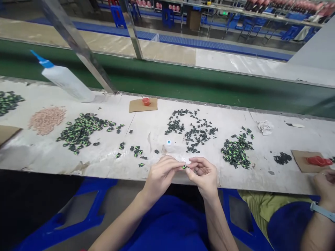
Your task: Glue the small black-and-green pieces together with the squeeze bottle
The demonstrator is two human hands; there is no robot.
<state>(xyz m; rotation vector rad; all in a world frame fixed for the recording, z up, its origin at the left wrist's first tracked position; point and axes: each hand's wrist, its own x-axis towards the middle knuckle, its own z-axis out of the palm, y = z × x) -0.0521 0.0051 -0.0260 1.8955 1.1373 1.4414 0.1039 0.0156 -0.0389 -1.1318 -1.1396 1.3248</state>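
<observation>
My left hand (pixel 162 173) and my right hand (pixel 205 174) meet at the near edge of the white table. Between their fingertips they pinch one small black-and-green part (pixel 184 167); its exact kind is too small to tell. Just beyond the hands lies a loose spread of small dark pieces (pixel 197 134). A pile of black-and-green parts (pixel 237 151) sits to the right of my right hand. To the left are a larger black-and-green pile (pixel 82 132) and a few scattered parts (pixel 136 151).
A white squeeze bottle (pixel 69 83) with a blue nozzle stands at the back left, near a heap of pinkish pieces (pixel 47 119). A red cup (pixel 146 101) rests on cardboard (pixel 133 106). At right are crumpled tissue (pixel 265 127), a black heap (pixel 282 158) and a co-worker's hand (pixel 324 184).
</observation>
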